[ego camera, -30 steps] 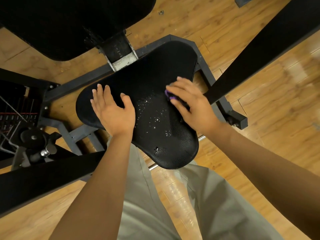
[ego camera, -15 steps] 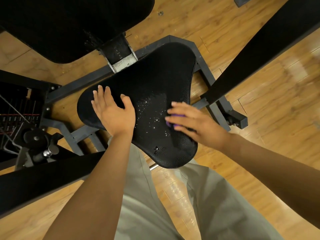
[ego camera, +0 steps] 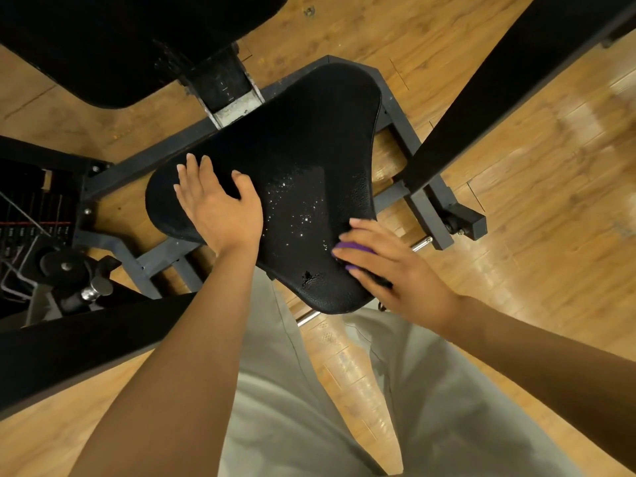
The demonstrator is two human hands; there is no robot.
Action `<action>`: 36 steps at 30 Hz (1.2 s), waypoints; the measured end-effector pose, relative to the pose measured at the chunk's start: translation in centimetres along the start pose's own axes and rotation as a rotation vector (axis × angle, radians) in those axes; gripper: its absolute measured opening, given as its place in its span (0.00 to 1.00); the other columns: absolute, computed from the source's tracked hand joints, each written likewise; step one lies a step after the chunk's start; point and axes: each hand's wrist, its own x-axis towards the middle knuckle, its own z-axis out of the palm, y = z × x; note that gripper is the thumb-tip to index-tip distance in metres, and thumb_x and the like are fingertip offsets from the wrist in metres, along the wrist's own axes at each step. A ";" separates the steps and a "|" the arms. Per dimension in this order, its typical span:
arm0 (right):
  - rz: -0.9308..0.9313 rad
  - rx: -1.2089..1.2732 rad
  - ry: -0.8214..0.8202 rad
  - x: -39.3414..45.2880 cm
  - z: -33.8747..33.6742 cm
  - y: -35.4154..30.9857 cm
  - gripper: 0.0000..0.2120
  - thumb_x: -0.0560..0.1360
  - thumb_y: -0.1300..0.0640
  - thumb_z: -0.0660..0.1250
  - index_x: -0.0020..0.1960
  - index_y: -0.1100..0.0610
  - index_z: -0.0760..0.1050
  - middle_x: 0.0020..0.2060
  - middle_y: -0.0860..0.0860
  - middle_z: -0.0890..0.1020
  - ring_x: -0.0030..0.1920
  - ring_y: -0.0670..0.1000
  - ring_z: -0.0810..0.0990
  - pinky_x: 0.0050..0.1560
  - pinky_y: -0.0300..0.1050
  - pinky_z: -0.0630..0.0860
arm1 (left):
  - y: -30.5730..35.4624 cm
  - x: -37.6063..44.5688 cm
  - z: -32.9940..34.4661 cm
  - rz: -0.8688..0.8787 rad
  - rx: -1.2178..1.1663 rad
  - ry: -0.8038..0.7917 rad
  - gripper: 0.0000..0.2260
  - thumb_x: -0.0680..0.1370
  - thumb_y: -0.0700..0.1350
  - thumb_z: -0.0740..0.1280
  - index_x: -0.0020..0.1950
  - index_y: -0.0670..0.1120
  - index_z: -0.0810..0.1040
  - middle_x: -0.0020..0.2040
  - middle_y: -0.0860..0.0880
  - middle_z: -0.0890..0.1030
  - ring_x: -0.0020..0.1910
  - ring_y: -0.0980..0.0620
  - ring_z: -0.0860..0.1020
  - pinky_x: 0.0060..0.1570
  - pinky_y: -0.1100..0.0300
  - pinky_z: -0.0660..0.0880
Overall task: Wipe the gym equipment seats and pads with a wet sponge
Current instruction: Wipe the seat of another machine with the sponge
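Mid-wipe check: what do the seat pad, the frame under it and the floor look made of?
Seat pad: black vinyl or leatherette, judging by the pebbled grain and beading water drops. Frame: probably steel, painted matte dark grey, square-tubed with bolts. Floor: glossy wood-look planks, real wood or laminate unclear.

Most of the purple sponge (ego camera: 351, 248) lies hidden under the fingers of the right hand (ego camera: 395, 270), at the seat's (ego camera: 303, 149) near right edge, so its shape cannot be told. The left hand (ego camera: 220, 204) covers part of the seat's left side. The top edge cuts off the black back pad (ego camera: 120, 39), and the weight stack (ego camera: 24, 215) runs off the left edge, its markings too small to read.
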 end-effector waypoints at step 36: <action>-0.093 -0.102 -0.180 2.4 0.3 -1.5 0.14 0.81 0.59 0.62 0.64 0.61 0.78 0.65 0.57 0.77 0.73 0.57 0.67 0.75 0.54 0.63 | -3.2 0.4 -3.3 0.289 0.090 -0.293 0.25 0.85 0.50 0.55 0.80 0.43 0.57 0.81 0.44 0.53 0.81 0.47 0.48 0.78 0.54 0.43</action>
